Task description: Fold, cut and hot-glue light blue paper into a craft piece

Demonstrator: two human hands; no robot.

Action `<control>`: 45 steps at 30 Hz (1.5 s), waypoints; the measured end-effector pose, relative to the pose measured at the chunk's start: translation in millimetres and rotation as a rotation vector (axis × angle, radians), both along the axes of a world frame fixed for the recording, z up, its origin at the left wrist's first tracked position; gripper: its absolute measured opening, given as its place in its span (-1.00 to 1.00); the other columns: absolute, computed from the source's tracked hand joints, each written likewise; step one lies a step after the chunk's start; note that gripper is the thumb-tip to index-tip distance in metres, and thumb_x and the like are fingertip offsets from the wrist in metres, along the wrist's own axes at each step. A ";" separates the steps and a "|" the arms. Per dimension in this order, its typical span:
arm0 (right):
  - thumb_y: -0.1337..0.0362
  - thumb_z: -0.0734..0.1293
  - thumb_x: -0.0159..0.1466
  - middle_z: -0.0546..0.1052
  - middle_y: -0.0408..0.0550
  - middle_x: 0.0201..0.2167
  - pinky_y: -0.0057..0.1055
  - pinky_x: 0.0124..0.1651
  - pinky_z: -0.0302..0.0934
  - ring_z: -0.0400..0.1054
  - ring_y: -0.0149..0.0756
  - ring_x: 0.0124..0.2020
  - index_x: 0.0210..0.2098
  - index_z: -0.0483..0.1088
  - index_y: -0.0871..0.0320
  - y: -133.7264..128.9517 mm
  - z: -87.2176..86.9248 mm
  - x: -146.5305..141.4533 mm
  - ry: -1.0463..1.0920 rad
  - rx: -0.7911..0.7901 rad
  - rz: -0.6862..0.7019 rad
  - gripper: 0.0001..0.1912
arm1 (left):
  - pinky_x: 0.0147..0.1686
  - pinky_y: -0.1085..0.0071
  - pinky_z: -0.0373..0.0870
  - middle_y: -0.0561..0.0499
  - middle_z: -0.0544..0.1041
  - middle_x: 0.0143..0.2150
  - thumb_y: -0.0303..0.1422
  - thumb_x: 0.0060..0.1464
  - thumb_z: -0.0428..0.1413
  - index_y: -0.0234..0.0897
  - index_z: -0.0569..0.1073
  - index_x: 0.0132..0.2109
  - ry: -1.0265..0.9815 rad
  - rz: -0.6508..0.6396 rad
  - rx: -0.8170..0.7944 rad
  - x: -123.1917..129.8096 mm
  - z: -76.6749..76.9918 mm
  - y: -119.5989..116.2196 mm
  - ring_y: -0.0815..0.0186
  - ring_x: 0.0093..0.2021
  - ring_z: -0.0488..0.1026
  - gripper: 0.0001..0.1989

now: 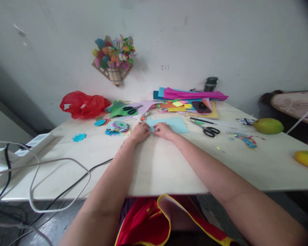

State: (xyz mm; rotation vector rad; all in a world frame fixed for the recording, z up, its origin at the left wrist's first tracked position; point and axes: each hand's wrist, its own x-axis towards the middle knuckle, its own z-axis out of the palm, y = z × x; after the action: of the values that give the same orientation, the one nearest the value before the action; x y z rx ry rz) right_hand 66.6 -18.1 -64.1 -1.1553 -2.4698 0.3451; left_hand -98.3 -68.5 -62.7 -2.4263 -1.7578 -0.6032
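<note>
A light blue sheet (179,124), paper or thin foam, lies flat on the white table. My left hand (140,132) is at its near left corner, fingers curled down and pressed together. Close beside it, my right hand (162,131) pinches the sheet's near edge with bent fingers. The fingertips partly hide that edge, and the hands do not touch. Just behind my left hand lies a white glue gun (143,116) with an orange part. A stack of colourful scalloped cutouts (117,127) sits left of my left hand. Black-handled scissors (210,131) lie to the right.
Behind are a red plastic bag (82,104), a second pair of scissors (131,109), a phone (201,107) and rolled magenta sheets (195,94). Fruit, including a green mango (268,126), lies right. A power strip (36,145) with loose cables occupies the left edge. One blue cutout (79,137) lies alone.
</note>
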 end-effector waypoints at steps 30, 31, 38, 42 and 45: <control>-0.06 0.16 0.14 -0.13 -0.08 0.29 0.03 0.20 -0.46 -0.49 -0.05 0.28 0.20 0.04 -0.02 -5.0 12.6 3.8 -0.252 -0.206 -0.113 -0.34 | 0.17 -0.11 -0.35 -0.05 0.07 0.27 -0.22 0.00 0.01 -0.17 0.34 0.06 0.125 0.318 0.151 26.7 -1.9 -12.8 0.00 0.29 -0.37 -0.56; -0.05 0.16 0.15 -0.13 -0.08 0.29 0.03 0.20 -0.46 -0.50 -0.06 0.28 0.20 0.04 -0.01 -4.4 14.2 7.1 -0.260 -0.218 -0.110 -0.34 | 0.17 -0.11 -0.37 -0.05 0.06 0.27 -0.22 -0.01 0.02 -0.17 0.34 0.06 0.125 0.332 0.146 27.2 -1.8 -12.2 0.00 0.29 -0.38 -0.55; -0.01 0.20 0.15 -0.15 -0.08 0.30 0.05 0.20 -0.45 -0.49 -0.05 0.28 0.21 0.01 -0.03 4.8 22.7 40.9 -0.298 -0.260 -0.133 -0.34 | 0.16 -0.13 -0.45 0.00 0.03 0.28 -0.20 -0.05 0.06 -0.10 0.30 0.09 0.149 0.382 0.179 24.0 3.1 -12.4 0.03 0.29 -0.44 -0.50; -0.03 0.16 0.17 -0.15 -0.08 0.30 0.02 0.20 -0.42 -0.47 -0.05 0.28 0.21 0.02 -0.04 2.1 22.9 42.6 -0.303 -0.265 -0.139 -0.36 | 0.19 -0.05 -0.39 -0.03 0.04 0.28 -0.32 -0.01 0.04 -0.14 0.25 0.13 0.126 0.321 0.238 32.0 6.9 -12.8 0.09 0.30 -0.38 -0.50; -0.04 0.17 0.17 -0.16 -0.07 0.30 0.00 0.21 -0.42 -0.46 -0.06 0.29 0.21 0.02 -0.03 -2.3 22.4 36.6 -0.305 -0.264 -0.142 -0.35 | 0.19 0.09 -0.13 -0.08 0.11 0.25 -0.41 0.05 -0.02 -0.21 0.26 0.10 0.059 0.179 0.218 44.7 11.4 -12.3 0.14 0.28 -0.15 -0.57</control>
State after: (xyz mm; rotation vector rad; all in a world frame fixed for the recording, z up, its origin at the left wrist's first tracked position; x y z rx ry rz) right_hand 103.2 -20.5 -41.8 -1.5872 -2.6370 0.4980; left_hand -53.7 -80.8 -51.3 -2.0964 -1.7590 -0.6575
